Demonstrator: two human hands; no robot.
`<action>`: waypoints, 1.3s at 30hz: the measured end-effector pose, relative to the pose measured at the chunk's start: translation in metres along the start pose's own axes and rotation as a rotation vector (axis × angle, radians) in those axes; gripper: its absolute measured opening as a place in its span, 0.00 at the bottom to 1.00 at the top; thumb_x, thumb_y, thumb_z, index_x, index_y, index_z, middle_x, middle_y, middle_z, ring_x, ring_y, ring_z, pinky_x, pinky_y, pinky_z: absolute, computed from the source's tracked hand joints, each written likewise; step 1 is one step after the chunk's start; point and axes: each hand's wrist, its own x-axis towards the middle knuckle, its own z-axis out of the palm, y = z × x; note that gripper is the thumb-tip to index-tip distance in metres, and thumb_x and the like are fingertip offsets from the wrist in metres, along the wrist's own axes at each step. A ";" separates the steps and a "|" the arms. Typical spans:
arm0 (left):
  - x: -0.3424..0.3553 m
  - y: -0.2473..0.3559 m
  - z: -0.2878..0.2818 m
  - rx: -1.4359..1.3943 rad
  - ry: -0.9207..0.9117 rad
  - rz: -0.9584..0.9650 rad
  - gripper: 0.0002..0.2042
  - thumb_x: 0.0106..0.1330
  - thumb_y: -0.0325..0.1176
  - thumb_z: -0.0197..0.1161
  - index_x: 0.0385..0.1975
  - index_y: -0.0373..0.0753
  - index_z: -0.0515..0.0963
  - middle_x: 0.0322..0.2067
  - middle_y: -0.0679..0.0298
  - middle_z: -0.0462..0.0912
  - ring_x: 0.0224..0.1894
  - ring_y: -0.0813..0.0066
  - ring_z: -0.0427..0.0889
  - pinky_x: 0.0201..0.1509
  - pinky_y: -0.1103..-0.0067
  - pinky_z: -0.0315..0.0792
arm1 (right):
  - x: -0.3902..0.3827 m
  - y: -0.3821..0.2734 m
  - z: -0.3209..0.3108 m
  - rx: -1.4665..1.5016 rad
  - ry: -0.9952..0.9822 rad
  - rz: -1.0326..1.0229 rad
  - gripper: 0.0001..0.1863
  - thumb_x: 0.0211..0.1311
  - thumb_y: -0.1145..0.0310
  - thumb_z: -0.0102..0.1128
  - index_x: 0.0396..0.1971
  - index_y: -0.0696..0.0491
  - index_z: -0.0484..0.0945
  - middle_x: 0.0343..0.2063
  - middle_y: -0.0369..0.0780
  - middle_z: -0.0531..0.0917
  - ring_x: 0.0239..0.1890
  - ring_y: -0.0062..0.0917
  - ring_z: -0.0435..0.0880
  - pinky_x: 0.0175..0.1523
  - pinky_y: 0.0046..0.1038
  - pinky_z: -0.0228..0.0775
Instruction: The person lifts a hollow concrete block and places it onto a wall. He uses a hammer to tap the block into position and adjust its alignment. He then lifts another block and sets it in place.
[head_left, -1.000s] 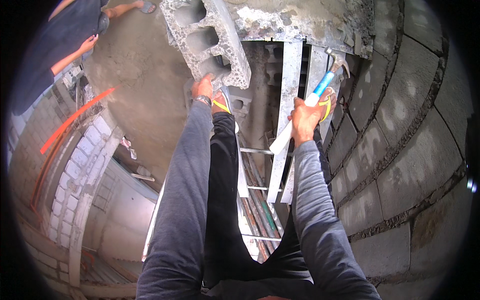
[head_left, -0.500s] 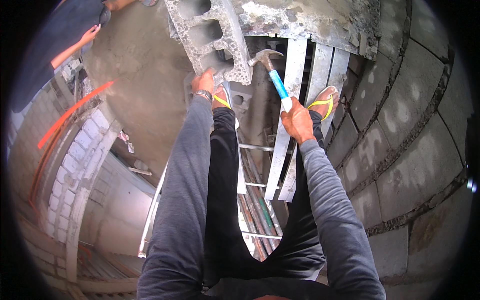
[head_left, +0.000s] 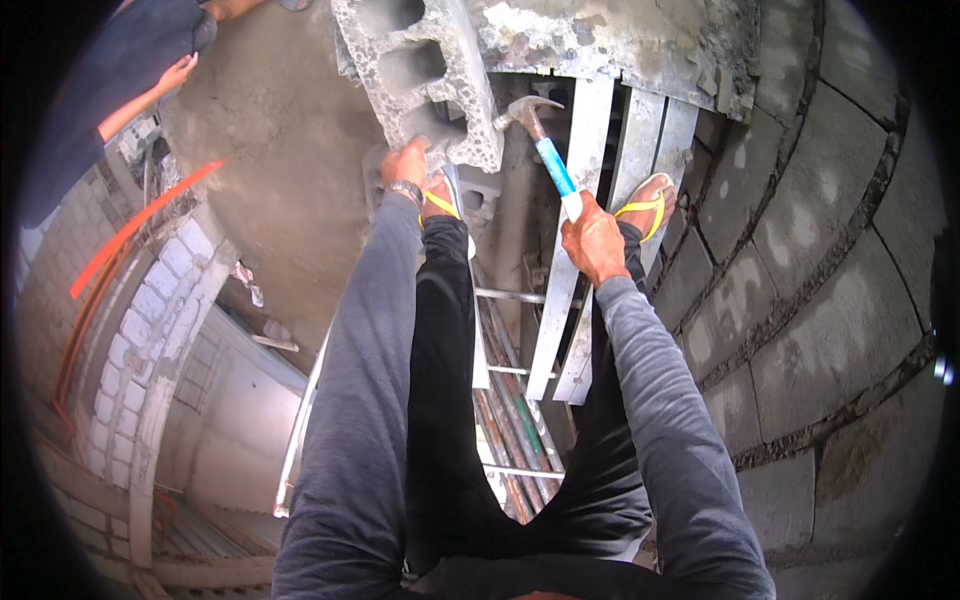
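Note:
A grey hollow concrete block [head_left: 475,85] leans at the top centre, three cavities facing up. My left hand [head_left: 405,170] grips its lower end, fingers at the bottom cavity. My right hand [head_left: 592,242] is closed on the white-and-blue handle of a claw hammer [head_left: 553,165], whose metal head is at the block's right side, apparently touching it. My feet in yellow-strapped sandals [head_left: 645,210] stand behind both hands, the right one on metal planks [head_left: 578,130]. Another hollow block [head_left: 478,198] lies beneath the held one, partly hidden.
A block wall [head_left: 810,220] rises on the right. Rusty pipes [head_left: 510,470] and rungs lie below my legs. A co-worker's arm [head_left: 150,95] shows at upper left, beside grey mortar surfaces [head_left: 255,140]. An orange strip [head_left: 145,225] and white brickwork [head_left: 150,295] are at left.
Since a second ago my right hand has shifted slightly down-left and the hammer head has swung left to the block's side. In the last half second little has moved.

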 end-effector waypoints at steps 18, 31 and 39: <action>0.002 0.001 -0.007 -0.013 -0.063 0.012 0.21 0.56 0.37 0.69 0.48 0.35 0.78 0.49 0.52 0.75 0.41 0.58 0.81 0.32 0.66 0.84 | -0.005 0.012 0.016 0.189 0.096 0.050 0.20 0.57 0.67 0.60 0.49 0.58 0.73 0.39 0.56 0.85 0.46 0.53 0.84 0.53 0.47 0.75; 0.008 -0.001 -0.006 -0.014 -0.042 0.025 0.19 0.60 0.37 0.67 0.47 0.32 0.77 0.41 0.54 0.80 0.36 0.57 0.85 0.36 0.63 0.87 | 0.049 0.002 0.038 -0.009 -0.037 0.080 0.24 0.59 0.65 0.62 0.55 0.55 0.72 0.44 0.56 0.84 0.51 0.51 0.83 0.58 0.47 0.73; 0.012 -0.003 -0.005 0.047 -0.035 0.080 0.19 0.61 0.37 0.66 0.47 0.31 0.77 0.41 0.54 0.79 0.37 0.60 0.83 0.34 0.65 0.86 | 0.037 -0.009 0.064 0.981 0.401 0.376 0.18 0.55 0.74 0.64 0.45 0.60 0.72 0.23 0.44 0.82 0.15 0.29 0.82 0.16 0.29 0.70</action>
